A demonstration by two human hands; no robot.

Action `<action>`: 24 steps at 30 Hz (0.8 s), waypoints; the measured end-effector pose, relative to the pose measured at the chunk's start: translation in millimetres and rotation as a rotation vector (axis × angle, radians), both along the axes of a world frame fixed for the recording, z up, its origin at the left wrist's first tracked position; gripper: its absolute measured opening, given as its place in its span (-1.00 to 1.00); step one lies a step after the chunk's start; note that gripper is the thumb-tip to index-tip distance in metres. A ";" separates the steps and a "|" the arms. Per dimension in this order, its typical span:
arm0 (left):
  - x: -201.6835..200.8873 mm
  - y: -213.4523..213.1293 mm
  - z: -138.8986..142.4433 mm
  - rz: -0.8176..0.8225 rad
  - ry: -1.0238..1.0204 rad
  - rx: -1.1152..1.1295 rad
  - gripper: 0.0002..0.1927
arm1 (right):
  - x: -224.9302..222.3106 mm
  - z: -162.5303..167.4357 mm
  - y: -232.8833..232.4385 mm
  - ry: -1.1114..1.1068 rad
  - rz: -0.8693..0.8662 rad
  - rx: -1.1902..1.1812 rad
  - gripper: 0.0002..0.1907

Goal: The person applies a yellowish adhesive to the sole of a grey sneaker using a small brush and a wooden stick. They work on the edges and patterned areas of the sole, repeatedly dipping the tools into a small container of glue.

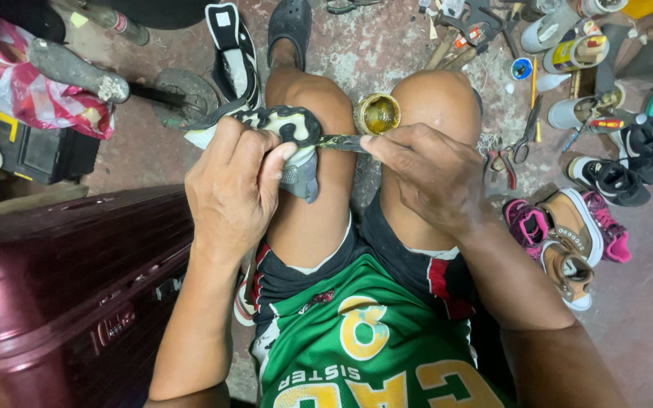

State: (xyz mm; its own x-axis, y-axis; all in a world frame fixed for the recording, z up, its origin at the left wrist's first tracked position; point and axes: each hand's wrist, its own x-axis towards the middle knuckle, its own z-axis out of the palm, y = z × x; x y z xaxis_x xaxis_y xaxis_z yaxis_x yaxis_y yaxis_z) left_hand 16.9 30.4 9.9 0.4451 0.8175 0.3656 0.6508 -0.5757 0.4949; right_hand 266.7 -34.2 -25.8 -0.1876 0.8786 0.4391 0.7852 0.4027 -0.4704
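Left hand (232, 185) gripped the shoe (285, 136) on the knee; right hand (428, 177) pinched a glue-coated stick (341, 142), probably a brush; thin, even strokes near the tin (377, 113) suited best.

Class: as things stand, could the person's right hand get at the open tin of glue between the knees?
Probably yes: the right hand lies beside the tin, nothing between them, though it already holds a tool.

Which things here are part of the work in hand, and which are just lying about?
In use: left hand, shoe, right hand, brush, glue tin.
Lying about: maroon suitcase, pink shoes, black sneakers, scissors, striped bag.
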 end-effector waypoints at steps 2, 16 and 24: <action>-0.1 -1.6 0.5 0.013 -0.001 0.000 -0.84 | -0.1 -0.9 -0.2 0.054 0.062 0.003 -0.54; 0.7 -11.0 -4.4 0.007 0.018 0.030 -0.80 | 32.3 28.9 1.1 0.298 -0.096 0.041 -0.85; -2.5 -11.1 -8.5 -0.016 0.007 0.033 -0.78 | 31.8 24.1 3.5 -0.126 -0.129 -0.069 -0.81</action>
